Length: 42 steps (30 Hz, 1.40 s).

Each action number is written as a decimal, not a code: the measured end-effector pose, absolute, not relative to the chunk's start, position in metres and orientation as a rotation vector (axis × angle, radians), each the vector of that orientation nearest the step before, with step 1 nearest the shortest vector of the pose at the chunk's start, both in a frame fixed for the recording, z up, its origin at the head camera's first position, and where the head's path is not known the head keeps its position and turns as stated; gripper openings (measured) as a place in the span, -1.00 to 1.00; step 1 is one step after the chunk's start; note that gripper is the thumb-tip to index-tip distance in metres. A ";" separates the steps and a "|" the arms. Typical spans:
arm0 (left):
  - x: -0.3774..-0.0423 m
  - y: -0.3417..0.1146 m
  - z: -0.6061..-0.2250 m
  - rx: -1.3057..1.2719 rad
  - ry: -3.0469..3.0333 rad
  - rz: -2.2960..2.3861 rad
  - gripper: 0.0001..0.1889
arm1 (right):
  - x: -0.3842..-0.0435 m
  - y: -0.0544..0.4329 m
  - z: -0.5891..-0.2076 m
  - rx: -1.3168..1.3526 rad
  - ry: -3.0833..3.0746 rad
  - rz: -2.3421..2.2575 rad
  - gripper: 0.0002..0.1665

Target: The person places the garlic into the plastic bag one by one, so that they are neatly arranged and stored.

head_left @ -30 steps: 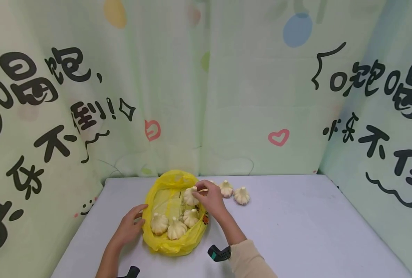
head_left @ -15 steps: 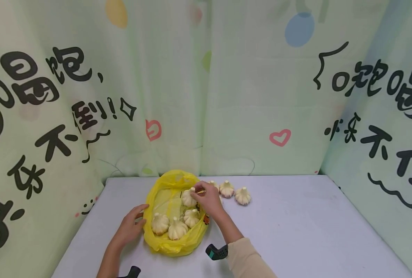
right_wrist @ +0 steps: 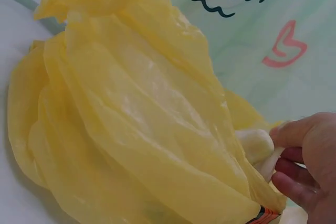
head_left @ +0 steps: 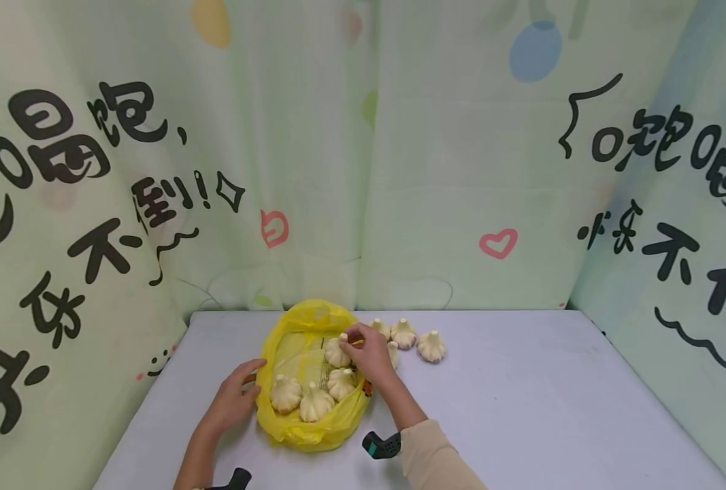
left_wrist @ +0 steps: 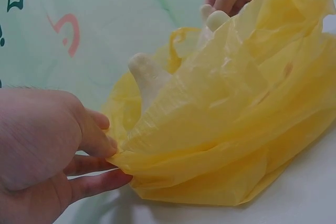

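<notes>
A yellow plastic bag (head_left: 314, 439) stands wide at the mouth on the table. My left hand (head_left: 231, 401) is at its left side; in the left wrist view the thumb and fingers pinch the edge of the bag (left_wrist: 210, 166). My right hand (head_left: 371, 354) reaches over the right rim and holds a garlic bulb (head_left: 335, 354) by its stem, just inside the bag. The right wrist view shows the fingertips on the pale stem (right_wrist: 255, 145); the bag hides most of the bulb. Other garlic bulbs (head_left: 316, 403) lie in the bag's near part.
Several garlic bulbs (head_left: 431, 347) lie on the white table (head_left: 540, 401) behind and right of my right hand, one partly hidden by it. A printed green curtain (head_left: 436, 204) hangs behind the table and along both sides.
The whole head view has shifted slightly to the left, so everything sits a little further right. Both hands keep their places at the bag, and the right still holds the garlic bulb.
</notes>
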<state>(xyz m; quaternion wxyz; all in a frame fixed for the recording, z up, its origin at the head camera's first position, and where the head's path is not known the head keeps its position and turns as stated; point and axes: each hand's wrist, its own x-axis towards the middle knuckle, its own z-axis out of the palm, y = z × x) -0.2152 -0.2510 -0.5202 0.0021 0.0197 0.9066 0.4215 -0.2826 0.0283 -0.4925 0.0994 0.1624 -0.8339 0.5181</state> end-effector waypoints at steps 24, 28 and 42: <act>-0.212 -0.248 -0.517 0.071 2.865 1.306 -0.48 | -0.284 0.027 -0.505 0.453 -2.518 1.503 -0.83; -0.213 -0.247 -0.515 0.042 2.853 1.305 -0.48 | -0.285 0.026 -0.504 0.454 -2.502 1.509 -0.79; -0.213 -0.249 -0.516 0.009 2.821 1.303 -0.46 | -0.277 0.031 -0.491 0.458 -2.468 1.515 -0.72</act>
